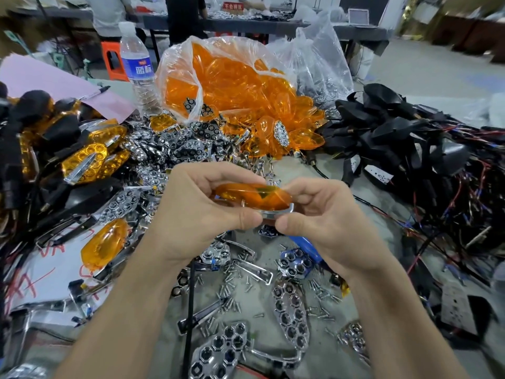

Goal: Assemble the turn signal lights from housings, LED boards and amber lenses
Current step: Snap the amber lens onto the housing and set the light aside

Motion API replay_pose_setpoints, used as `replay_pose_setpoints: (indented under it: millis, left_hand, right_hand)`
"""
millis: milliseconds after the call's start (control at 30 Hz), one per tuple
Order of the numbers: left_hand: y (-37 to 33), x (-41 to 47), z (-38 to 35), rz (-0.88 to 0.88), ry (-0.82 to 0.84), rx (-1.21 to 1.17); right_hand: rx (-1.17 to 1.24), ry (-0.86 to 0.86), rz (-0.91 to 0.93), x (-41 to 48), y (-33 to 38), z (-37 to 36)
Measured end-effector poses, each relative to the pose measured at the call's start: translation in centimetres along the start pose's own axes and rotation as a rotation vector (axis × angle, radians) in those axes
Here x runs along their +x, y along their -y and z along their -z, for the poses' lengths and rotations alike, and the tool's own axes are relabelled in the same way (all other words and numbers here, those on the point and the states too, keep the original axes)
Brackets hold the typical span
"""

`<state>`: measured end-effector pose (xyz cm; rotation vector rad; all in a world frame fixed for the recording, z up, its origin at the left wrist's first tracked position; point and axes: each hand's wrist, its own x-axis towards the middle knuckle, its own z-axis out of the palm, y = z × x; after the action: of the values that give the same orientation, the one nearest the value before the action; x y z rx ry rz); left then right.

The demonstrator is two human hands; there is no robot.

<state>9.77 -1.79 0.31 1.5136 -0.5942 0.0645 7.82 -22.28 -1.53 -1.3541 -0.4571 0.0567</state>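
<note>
Your left hand (202, 212) and right hand (319, 222) pinch an amber lens (254, 196) onto a chrome insert (276, 213), just before the lens bag (218, 75) | seemingly finished lights (90, 160) heaped left of it | black housings (393, 129) piled right, still awaiting assembly

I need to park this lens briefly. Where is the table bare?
A bare grey strip of table lies just beyond the held lens, between the amber lens pile and the black housings. Nearer you, screws and chrome reflectors crowd it; the left side is piled.
</note>
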Motion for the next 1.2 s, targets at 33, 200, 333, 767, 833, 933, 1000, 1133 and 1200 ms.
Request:
replay_pose_setpoints:
  millis: [33, 200, 333, 767, 833, 933, 1000, 1133, 1200]
  left_hand:
    - [0.0, 0.0, -0.1, -0.003, -0.002, 0.006]
    - [0.4, 0.0, -0.2, -0.004, -0.040, 0.078]
    - [0.7, 0.2, -0.1, -0.003, -0.024, 0.094]
    - [0.5, 0.0, 0.5, 0.042, 0.024, 0.097]
    - [0.4, 0.0, 0.6, 0.041, 0.012, 0.083]
    - [0.5, -0.1, 0.5, 0.071, -0.018, 0.024]
    - [0.7, 0.1, 0.4, 0.111, -0.030, 0.020]
    - [0.8, 0.1, 0.4, 0.214, -0.070, -0.146]
    - [0.7, 0.0, 0.3, 0.280, -0.085, -0.152]
  right_hand:
    - [0.002, 0.000, 0.010, 0.0, -0.1, 0.0]
    - [-0.008, -0.040, 0.043, 0.2, -0.7, 0.1]
    - [-0.100, -0.067, 0.053, 0.4, -1.1, 0.0]
    - [-0.182, -0.200, 0.100, 0.1, -1.3, -1.2]
    - [-0.133, -0.190, 0.082, 0.2, -1.4, -1.3]
    - [0.000, -0.175, 0.019, 0.2, -1.5, -1.4]
    - [0.049, -0.168, -0.030, 0.3, -1.6, -1.3]
    - [0.063, -0.197, -0.060, 0.3, -1.0, -0.7]
    - [0.054, -0.215, -0.077, 0.2, -0.6, -0.5]
